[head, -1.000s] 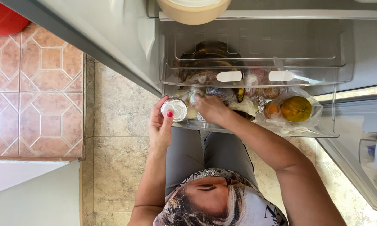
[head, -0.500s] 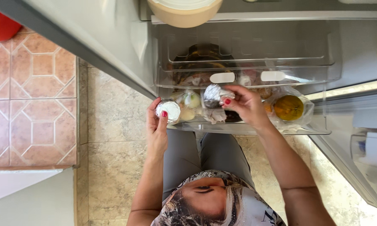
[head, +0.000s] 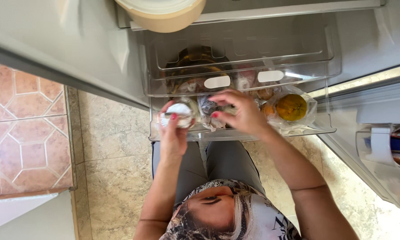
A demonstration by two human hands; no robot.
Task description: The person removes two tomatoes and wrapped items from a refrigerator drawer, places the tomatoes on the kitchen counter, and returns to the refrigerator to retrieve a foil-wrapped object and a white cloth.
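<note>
**A:** What is the left hand (head: 172, 133) holding?

**B:** A small round foil-wrapped bundle (head: 179, 114), silvery and crinkled, pale on top. The fingers are curled up around its near side, with a red-painted thumbnail pressed against its front. It sits at the left end of the clear fridge drawer (head: 297, 131), right at the drawer's near rim.

**A:** And the right hand (head: 240, 113)?

**B:** It reaches across into the middle of the drawer, palm down, fingers bent and closed on a second foil package (head: 207, 106), which looks darker and more crumpled, with loose plastic around it. I cannot tell how firmly it grips, but thumb and fingertips are on it. The two packages lie just beside each other, the hands nearly meeting.

**A:** How are the arms set?

**B:** Both forearms rise from the bottom of the view; the left goes nearly straight up, the right slants in from the right.

**A:** What else lies in the drawer?

**B:** At the right end, an orange-yellow round fruit (head: 291, 107) in a clear bag. Above the drawer, a tan bowl (head: 164, 18) stands on a shelf.
</note>
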